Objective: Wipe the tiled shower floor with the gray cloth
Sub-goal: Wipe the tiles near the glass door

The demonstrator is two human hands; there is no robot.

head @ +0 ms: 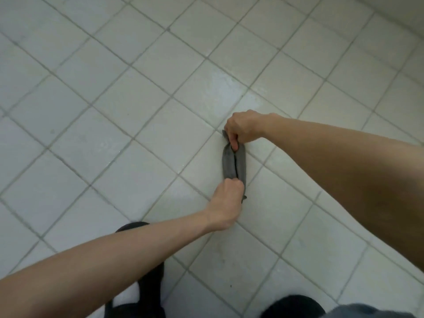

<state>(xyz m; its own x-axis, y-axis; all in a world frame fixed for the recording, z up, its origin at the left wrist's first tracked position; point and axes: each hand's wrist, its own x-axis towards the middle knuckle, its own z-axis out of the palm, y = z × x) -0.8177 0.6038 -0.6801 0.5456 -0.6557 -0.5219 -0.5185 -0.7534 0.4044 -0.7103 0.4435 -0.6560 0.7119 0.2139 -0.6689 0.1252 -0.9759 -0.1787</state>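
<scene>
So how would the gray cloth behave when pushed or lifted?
Probably floppy: the gray cloth is bunched into soft folds between the left hand and right hand. Likely light, since it is gripped by its ends alone. The tiled floor looks shiny, perhaps wet, so it may slide easily.

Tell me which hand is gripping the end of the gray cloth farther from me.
The right hand, on the arm at the right edge, grips the far end of the gray cloth; the left hand grips the near end.
</scene>
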